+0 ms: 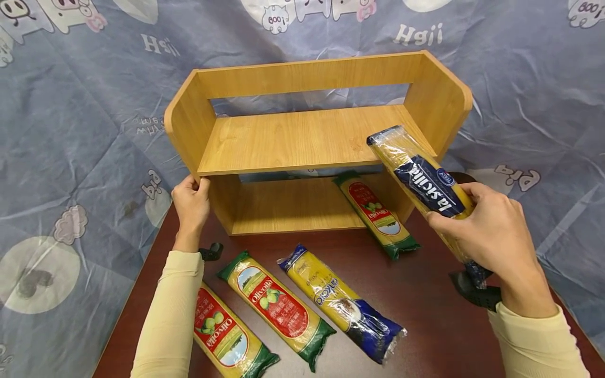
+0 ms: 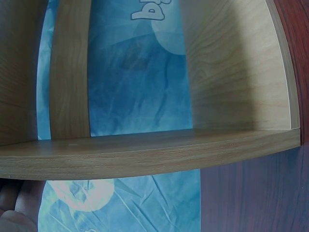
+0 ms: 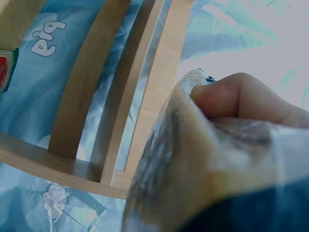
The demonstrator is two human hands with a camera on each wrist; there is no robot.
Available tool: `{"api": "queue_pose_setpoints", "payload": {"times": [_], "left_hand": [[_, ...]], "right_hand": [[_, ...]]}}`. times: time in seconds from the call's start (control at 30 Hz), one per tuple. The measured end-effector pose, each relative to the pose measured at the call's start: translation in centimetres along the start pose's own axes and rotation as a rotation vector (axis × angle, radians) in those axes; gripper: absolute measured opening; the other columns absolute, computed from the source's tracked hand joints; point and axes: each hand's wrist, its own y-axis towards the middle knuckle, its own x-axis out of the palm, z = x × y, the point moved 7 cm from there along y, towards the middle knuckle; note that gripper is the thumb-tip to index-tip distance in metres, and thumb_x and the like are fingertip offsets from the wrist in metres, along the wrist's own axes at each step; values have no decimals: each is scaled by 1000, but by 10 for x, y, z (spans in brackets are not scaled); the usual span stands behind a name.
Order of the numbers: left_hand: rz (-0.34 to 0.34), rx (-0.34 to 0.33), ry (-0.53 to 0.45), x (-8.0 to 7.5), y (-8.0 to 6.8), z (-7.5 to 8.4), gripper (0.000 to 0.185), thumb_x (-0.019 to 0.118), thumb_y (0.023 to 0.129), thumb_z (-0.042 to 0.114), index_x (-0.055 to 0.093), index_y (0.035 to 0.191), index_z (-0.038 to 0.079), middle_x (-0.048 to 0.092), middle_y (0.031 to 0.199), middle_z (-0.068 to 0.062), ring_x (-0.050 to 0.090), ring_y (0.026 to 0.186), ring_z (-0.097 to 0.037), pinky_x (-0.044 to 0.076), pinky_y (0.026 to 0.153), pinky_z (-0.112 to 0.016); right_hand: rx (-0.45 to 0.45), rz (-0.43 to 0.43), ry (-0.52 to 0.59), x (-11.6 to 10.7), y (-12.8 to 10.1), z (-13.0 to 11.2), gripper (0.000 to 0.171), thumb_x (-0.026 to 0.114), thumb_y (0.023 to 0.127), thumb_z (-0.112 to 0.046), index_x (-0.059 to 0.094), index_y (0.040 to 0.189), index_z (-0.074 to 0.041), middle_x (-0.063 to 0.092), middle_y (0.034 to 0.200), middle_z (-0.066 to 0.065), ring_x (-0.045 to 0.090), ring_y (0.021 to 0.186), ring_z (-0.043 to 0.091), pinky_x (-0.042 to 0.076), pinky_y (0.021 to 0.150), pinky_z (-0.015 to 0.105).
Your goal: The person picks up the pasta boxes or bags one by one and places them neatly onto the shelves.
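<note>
Blue-labelled spaghetti packet (image 1: 427,186), long and clear-wrapped, tilts in the gripping right hand (image 1: 491,236).

You have a wooden shelf (image 1: 302,139) with a smooth, matt light-oak grain finish standing on a glossy, dark reddish wood-look table (image 1: 425,310). The spaghetti packet (image 1: 425,184) in your right hand (image 1: 496,236) is clear, crinkly, shiny plastic film with a dark blue printed band, as glossy as the packets (image 1: 279,307) lying on the table. Behind it all hangs a wrinkled, matt grey-blue cloth (image 1: 71,131) printed with cartoon pigs.
</note>
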Motion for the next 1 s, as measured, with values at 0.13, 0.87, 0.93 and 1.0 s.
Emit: {"api": "queue_pose_setpoints", "payload": {"times": [0.13, 0.87, 0.93, 1.0], "left_hand": [[-10, -17, -1, 2, 0, 0, 16, 62, 91, 4, 72, 80, -1, 57, 62, -5, 46, 54, -7, 29, 45, -15], [-14, -23, 27, 2, 2, -7, 18, 61, 91, 7, 68, 77, -1, 51, 58, 0, 44, 52, -9, 28, 44, -20], [-16, -25, 30, 2, 2, -7, 18, 60, 91, 7, 67, 75, 0, 50, 57, 1, 44, 52, -9, 28, 44, -20], [-19, -24, 31, 3, 2, -7, 18, 60, 90, 7, 66, 74, 1, 49, 56, 1, 43, 50, -9, 27, 44, -21]], "right_hand": [[-14, 9, 3, -1, 8, -5, 69, 82, 79, -42, 60, 127, 3, 63, 101, 23, 56, 84, 38, 41, 63, 42], [16, -48, -46, -22, 82, -28, 84, 75, 80, -48, 49, 139, 7, 58, 113, 31, 52, 95, 46, 40, 66, 49], [30, -62, -43, -21, 89, -29, 87, 74, 80, -48, 46, 141, 7, 57, 116, 31, 52, 97, 46, 41, 69, 49], [41, -77, -40, -19, 95, -31, 88, 74, 80, -48, 45, 143, 7, 56, 119, 31, 52, 100, 45, 41, 72, 50]]}}
